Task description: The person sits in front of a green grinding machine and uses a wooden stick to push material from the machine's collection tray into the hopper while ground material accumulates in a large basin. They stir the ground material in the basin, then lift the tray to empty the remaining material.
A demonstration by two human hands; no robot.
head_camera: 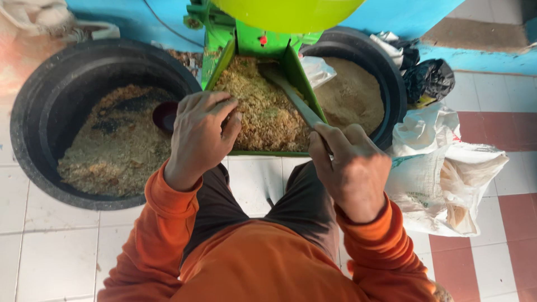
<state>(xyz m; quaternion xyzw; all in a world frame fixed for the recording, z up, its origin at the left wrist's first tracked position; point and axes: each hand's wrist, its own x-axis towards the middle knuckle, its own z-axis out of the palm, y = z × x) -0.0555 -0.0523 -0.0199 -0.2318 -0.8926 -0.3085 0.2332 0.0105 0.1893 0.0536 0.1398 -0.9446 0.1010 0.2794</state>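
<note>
Right hand [352, 170], nearest the lens, is clenched around a flat stick [293, 98] stirring coarse meal [257, 106] in the green chute [299, 84]; left hand [201, 134] presses loosely curled on the meal's near-left edge. Meal could spill over the chute's near lip onto tiles [56, 263].

Green tray [296, 75] walls hem in the crumbly feed [263, 106].

A big black tub [33, 112] of coarse meal sits at left. Another black tub [386, 72] of finer meal stands upper right. White sacks [442, 179] and black bags [428, 78] lie at right.
</note>
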